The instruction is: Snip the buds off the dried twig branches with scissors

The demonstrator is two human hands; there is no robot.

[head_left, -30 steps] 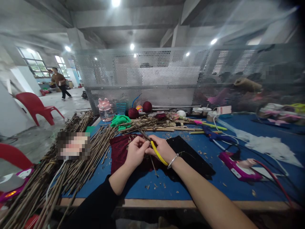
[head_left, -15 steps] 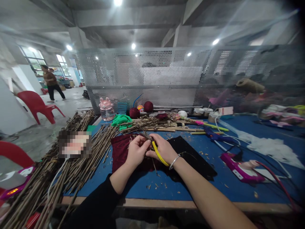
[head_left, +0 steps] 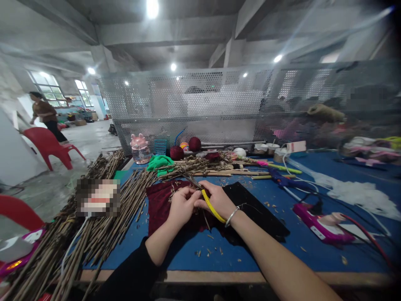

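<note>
Scissors with a yellow handle [head_left: 213,207] rest in my right hand [head_left: 221,198], its fingers closed round them. The dark blades point up and to the left, over the maroon cloth [head_left: 156,211]. My left hand [head_left: 181,207] is closed in a pinch on a dried plant stem [head_left: 206,220], and its fingertips meet those of my right hand. The lower end of the stem sticks out below the hands; the part between the fingers is hidden. Black cloth [head_left: 255,209] lies flat under and beside my right wrist.
Long dried stems [head_left: 115,217] are heaped at the left. Behind the hands lie a green cloth [head_left: 160,165] and more dried twigs [head_left: 194,164]. A blue glue gun [head_left: 278,177] and a purple power strip [head_left: 322,225] with cords are at the right. A person [head_left: 46,115] walks beyond a red chair [head_left: 46,142].
Both hands stay together, with the scissors and stem still held. The view has tilted slightly upward. The person in the background has moved left, behind the red chair.
</note>
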